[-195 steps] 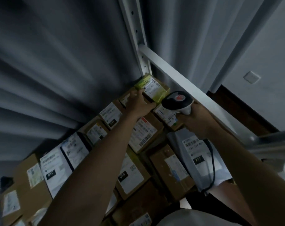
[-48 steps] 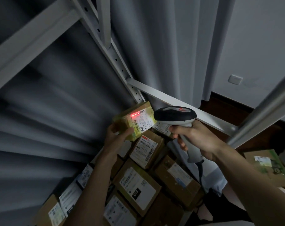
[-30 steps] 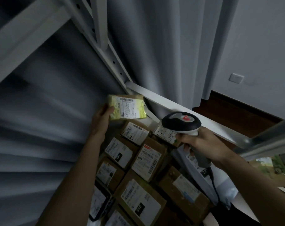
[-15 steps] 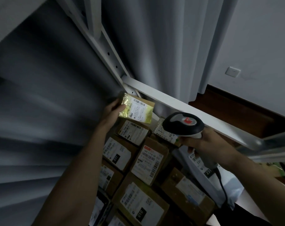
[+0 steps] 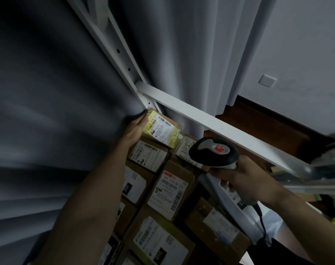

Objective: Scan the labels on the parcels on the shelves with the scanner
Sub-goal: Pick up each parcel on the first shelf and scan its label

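Parcels within reach, one small packet in hand

We have the yellow packet point(image 5: 161, 129) at the far corner of the shelf, right against the white upright post point(image 5: 122, 60) where the crossbar point(image 5: 216, 121) meets it, lying on top of the brown boxes. Our left hand point(image 5: 135, 129) holds it by its left edge, fingers curled around that side; the fingertips themselves are hidden behind the packet. Our right hand point(image 5: 239, 180) is wrapped around the grip of the scanner point(image 5: 213, 153), whose dark head sits just right of the packet and above the box with the red-topped label point(image 5: 171, 190). We cannot tell whether a finger is on the trigger.

We judge the yellow packet to be light and somewhat soft: it looks thin, its wrapping glossy, and one hand manages it by an edge alone. That shine suggests it may slide against cardboard, so we would keep the hold on the edge, clear of the white label point(image 5: 160, 128), leaving the barcode open to the scanner.

The cardboard parcels point(image 5: 159, 243) below look stiff and packed touching one another, labels facing up. We expect those to scan where they lie; if one needs tilting, a corner or free edge is the place to take it. The grey poly bag point(image 5: 227, 209) under our right wrist looks limp and would need flattening for a clean read.
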